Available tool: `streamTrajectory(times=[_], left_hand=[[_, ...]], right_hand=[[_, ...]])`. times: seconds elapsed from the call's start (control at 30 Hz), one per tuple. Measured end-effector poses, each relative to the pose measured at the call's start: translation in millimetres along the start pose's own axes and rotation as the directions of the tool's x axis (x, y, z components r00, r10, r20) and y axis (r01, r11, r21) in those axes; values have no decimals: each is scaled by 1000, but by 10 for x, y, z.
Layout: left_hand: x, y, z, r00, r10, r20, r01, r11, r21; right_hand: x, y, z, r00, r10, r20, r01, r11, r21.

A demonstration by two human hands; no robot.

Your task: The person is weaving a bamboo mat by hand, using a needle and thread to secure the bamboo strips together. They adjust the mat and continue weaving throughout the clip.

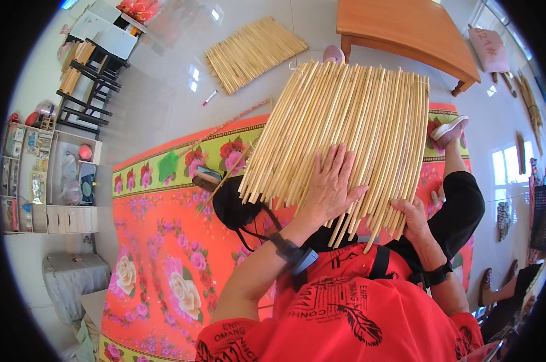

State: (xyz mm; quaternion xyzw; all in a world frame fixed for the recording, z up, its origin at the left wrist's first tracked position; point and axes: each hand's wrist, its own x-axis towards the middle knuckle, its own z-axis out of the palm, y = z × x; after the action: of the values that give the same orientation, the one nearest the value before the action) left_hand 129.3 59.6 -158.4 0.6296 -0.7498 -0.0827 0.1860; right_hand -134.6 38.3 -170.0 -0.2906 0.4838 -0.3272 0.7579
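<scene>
A mat of pale straw stalks bound side by side lies across my lap and outstretched leg. My left hand rests flat on its lower middle, fingers spread over the stalks. At the mat's lower right edge, my right hand grips the ends of a few stalks. Both wrists wear dark bands. Under the mat's near left corner a black bag with straps sits on the blanket. A loose thin stalk slants beside it.
I sit on an orange floral blanket on a pale tiled floor. A second straw mat lies farther off, a wooden table beyond. Shelves and a black rack stand at the left. A red marker lies on the floor.
</scene>
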Motion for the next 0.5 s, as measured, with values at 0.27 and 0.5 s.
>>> streamTrajectory(times=[0.27,0.5], left_hand=[[-197,-421,-85,999,-8,38,15,982,-189],[-300,-578,-110,999,16,50,-7,985,-174]], right_hand=[[29,57,-43,1000,-8,7,8,999,35],[70,-30,-38,1000,1,19,0,1000,-30]])
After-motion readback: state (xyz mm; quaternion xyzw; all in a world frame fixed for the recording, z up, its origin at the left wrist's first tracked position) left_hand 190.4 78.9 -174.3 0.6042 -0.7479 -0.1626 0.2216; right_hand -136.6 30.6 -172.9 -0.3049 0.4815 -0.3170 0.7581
